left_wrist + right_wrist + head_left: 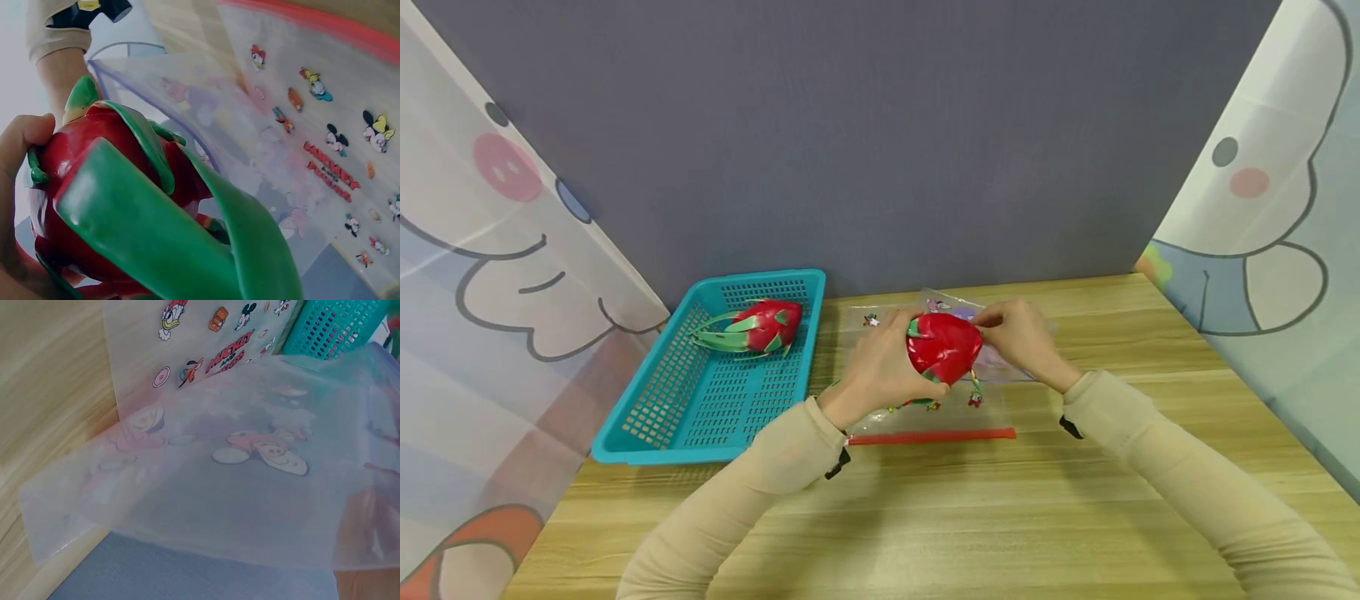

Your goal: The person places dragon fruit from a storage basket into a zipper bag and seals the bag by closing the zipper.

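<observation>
My left hand [880,354] grips a red dragon fruit [946,346] with long green scales, held above the table. The left wrist view shows its broad green scales [144,219] close up. At the fruit's right tip, my right hand [1021,333] pinches a clear printed zip bag [206,494] with a purple edge. In the right wrist view this bag hangs across most of the picture, with fingers showing dimly through it. Beneath both hands lies a second clear zip bag [947,417], with a red zip strip and cartoon prints.
To the left stands a turquoise perforated basket [707,454] holding another dragon fruit [771,325]. Behind the wooden table [970,517] rises a grey panel [887,150]. Cartoon-printed cloths [1247,175] hang at both sides.
</observation>
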Tool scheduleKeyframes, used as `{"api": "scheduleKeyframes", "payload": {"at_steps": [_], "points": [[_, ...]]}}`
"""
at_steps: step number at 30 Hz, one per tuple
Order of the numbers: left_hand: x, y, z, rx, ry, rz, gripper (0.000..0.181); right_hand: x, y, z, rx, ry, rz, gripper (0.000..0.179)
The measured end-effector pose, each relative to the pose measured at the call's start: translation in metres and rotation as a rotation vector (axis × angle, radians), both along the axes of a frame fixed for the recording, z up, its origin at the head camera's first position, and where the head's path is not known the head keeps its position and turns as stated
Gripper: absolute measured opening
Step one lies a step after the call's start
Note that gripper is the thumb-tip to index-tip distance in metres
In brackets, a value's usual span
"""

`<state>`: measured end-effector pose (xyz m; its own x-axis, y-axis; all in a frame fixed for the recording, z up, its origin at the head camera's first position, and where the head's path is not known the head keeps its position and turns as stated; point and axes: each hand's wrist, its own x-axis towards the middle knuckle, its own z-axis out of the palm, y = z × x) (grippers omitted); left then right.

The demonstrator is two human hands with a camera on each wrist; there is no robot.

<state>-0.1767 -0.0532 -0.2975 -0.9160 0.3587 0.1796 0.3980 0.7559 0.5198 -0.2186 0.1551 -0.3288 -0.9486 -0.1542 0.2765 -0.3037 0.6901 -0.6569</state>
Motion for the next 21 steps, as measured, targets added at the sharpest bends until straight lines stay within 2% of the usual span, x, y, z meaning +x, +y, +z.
{"api": "scheduleKeyframes", "payload": {"at_steps": [8,12,17,21], "points": [[-0.005,0.001,-0.014,-0.050,0.027,0.028,0.091,0.000,-0.001,0.001,-0.004,-0.015,-0.007,0.011],[-0.002,0.000,-0.016,-0.082,0.053,0.036,0.091,-0.002,-0.001,0.000,0.005,-0.016,-0.021,0.012],[0.006,0.002,-0.016,-0.097,0.086,-0.005,0.089,-0.004,0.000,-0.002,0.002,-0.006,-0.025,0.013],[0.010,0.006,-0.016,-0.100,0.087,-0.044,0.087,-0.004,-0.001,-0.003,-0.007,0.002,-0.016,0.013]]}}
